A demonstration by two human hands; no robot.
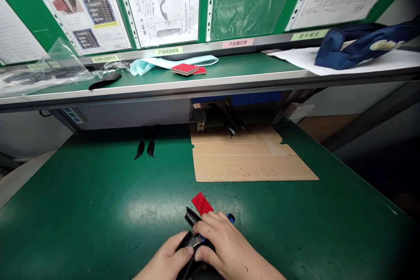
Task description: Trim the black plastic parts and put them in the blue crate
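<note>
At the front edge of the view, my left hand (pixel 170 256) is closed around a black, curved plastic part (pixel 186 241). My right hand (pixel 223 238) grips a small tool with a blue-and-black handle (pixel 231 218), and its short metal tip rests at the black part, close to my left thumb. A further black curved piece (pixel 191 216) sticks out just beyond my right fingers; whether it belongs to the same part I cannot tell. Just behind my right hand a red sanding pad (pixel 202 204) lies on the green table (pixel 108 210).
A flat cardboard sheet (pixel 243 162) bears black curved parts (pixel 231 129) at its back. Two smaller black pieces (pixel 151 148) lie left of it. The shelf (pixel 256 63) above holds red pads (pixel 185 69), a light-blue strip (pixel 144 65), plastic bags (pixel 49 74) and dark-blue cloth (pixel 341 48). Black shavings dot the table.
</note>
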